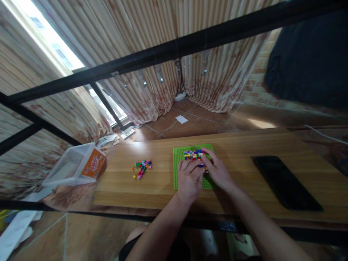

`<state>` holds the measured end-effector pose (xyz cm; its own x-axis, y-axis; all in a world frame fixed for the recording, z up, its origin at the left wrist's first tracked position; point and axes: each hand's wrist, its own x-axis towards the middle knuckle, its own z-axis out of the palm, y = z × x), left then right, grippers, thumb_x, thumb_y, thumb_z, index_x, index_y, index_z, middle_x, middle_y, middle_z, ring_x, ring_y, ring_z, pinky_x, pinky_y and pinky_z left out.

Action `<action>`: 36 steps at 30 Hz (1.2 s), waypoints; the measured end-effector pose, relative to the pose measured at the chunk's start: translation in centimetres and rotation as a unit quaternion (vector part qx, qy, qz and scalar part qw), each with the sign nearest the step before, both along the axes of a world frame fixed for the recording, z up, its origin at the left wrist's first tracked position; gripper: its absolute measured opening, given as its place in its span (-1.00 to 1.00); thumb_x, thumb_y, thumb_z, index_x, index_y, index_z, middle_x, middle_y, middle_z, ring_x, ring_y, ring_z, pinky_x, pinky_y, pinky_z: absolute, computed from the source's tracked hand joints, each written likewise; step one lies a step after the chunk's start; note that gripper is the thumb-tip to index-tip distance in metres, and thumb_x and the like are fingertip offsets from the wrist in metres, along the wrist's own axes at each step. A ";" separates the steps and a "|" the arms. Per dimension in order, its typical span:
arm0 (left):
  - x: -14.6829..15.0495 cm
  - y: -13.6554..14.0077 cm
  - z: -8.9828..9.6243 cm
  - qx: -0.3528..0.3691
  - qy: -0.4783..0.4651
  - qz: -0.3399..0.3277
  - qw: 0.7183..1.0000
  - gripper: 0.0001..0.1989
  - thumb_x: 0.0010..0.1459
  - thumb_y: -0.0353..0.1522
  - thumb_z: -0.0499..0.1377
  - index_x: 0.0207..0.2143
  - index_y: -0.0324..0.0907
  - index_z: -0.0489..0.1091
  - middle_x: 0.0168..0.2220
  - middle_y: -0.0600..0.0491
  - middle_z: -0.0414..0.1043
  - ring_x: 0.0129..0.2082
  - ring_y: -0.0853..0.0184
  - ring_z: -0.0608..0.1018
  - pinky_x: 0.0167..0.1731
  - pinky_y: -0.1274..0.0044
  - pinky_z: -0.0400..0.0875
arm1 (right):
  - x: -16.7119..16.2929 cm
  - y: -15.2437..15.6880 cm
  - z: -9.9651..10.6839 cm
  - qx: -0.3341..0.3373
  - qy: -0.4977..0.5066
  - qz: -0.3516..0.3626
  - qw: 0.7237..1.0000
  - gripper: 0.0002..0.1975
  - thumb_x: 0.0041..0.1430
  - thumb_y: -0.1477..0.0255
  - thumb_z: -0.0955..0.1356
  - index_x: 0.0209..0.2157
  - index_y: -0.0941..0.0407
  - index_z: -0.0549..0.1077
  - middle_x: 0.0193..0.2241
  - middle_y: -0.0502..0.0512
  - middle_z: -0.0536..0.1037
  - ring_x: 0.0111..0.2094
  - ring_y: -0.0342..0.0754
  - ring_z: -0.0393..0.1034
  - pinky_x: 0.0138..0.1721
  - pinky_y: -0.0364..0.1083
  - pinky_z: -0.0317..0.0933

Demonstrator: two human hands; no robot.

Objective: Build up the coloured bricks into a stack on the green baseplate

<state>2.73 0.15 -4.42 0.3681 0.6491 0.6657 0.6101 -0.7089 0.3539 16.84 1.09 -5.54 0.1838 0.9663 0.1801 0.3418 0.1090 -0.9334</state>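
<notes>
- In the head view, a green board (178, 154) lies flat on a wooden table (244, 152), in front of the person.
- Small colored bricks (191, 154) sit in close rows on the board, forming a block of mixed white, yellow, red, blue and purple; its near part is hidden by the hands.
- The left hand (190, 181) is over the near left part of the board, palm down, its fingers bent toward the bricks; I cannot tell whether it grips one.
- The right hand (219, 172) reaches in over the board's right edge, its fingers curled at the right end of the rows; whether a brick is held between them cannot be told.
- The fingertips of both hands are close together.
- Left of the board, well apart from it, a loose pile (143, 166) of similar bricks is scattered on the table.
- Farther left, beside the table's end, is a clear plastic bin (67, 170) with an orange label (94, 164).
- On the right side of the table lies a black tablet-like slab (286, 183).
- Beyond the table, a black bar (163, 52) crosses in front of striped curtains (146, 21).
</notes>
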 end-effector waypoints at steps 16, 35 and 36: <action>-1.4 -1.9 0.2 -0.048 0.074 -0.018 0.996 -0.75 0.28 -0.32 0.03 -0.29 -0.08 0.52 -0.04 0.12 0.53 -0.06 0.31 0.42 -0.04 0.37 0.21 | -1.4 -2.4 -0.1 -0.021 -0.115 -0.078 0.990 -0.45 0.24 0.06 0.17 0.10 0.10 0.35 0.02 0.24 0.49 -0.15 0.12 0.44 -0.02 0.16 0.25; -2.0 -2.0 1.0 -0.100 0.050 -0.064 0.992 -0.77 0.27 -0.37 0.03 -0.13 -0.10 0.46 -0.01 0.03 0.51 -0.01 0.28 0.44 0.03 0.34 0.28 | -1.2 -2.4 -0.5 0.022 -0.047 -0.053 0.997 -0.45 0.24 0.02 0.18 0.08 0.08 0.38 0.06 0.21 0.47 0.06 0.10 0.35 0.13 0.15 0.16; -2.2 -1.8 1.2 -0.110 0.035 -0.069 0.991 -0.74 0.27 -0.39 0.02 -0.06 -0.10 0.42 0.00 0.01 0.49 -0.01 0.28 0.45 0.02 0.35 0.30 | -1.1 -2.3 -0.4 0.019 -0.028 -0.058 0.998 -0.44 0.24 0.01 0.18 0.06 0.09 0.40 0.07 0.21 0.47 0.08 0.10 0.34 0.14 0.14 0.15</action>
<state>0.53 -1.66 -3.25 0.5043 0.7153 0.4838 0.5409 -0.6984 0.4687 15.75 -1.23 -5.96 0.2826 0.9314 0.2292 0.4059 0.1003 -0.9084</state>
